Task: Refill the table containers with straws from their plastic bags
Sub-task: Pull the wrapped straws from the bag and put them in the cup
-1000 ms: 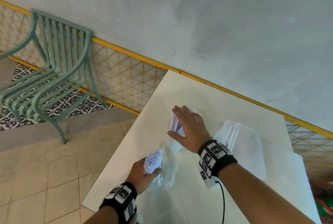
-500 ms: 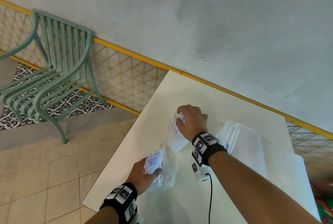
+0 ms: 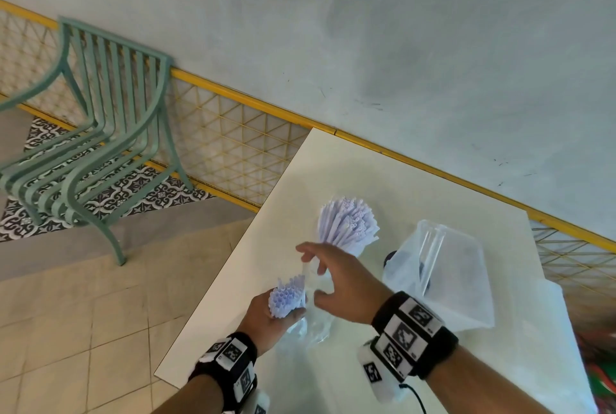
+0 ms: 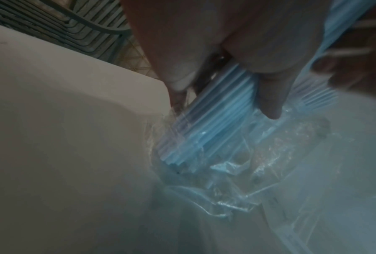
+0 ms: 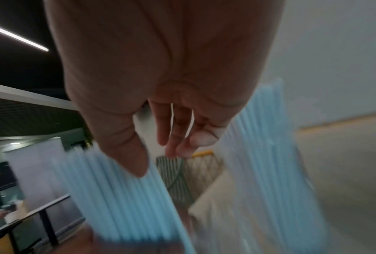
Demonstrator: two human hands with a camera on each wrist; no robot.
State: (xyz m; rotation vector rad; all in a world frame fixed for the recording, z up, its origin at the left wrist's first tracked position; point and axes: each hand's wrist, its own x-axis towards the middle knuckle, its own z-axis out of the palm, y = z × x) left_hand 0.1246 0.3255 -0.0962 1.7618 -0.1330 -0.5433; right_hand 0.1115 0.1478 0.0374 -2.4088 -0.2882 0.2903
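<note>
A clear cup stuffed with pale blue straws [image 3: 346, 227] stands mid-table, its straws [image 5: 263, 154] fanned out at the top. My left hand [image 3: 266, 317] grips a smaller bundle of blue straws [image 3: 288, 293] that stands upright, its lower end inside a crumpled clear plastic bag [image 3: 313, 323]. In the left wrist view my fingers [image 4: 269, 96] wrap this bundle [image 4: 215, 123] above the bag [image 4: 248, 180]. My right hand [image 3: 336, 283] hovers between cup and bundle, fingers loosely spread, holding nothing. Its thumb [image 5: 126, 151] lies by the bundle [image 5: 122, 197].
A clear plastic container [image 3: 450, 280] with a few clear straws sits to the right of the cup. The white table [image 3: 366, 173] ends just left of my left hand. A green metal chair [image 3: 100, 147] and a yellow mesh railing [image 3: 233, 140] stand beyond.
My right hand was on top of the cup's straws, first flat, then curled. It has let go and drawn back toward the left hand's bundle. The left hand stayed put.
</note>
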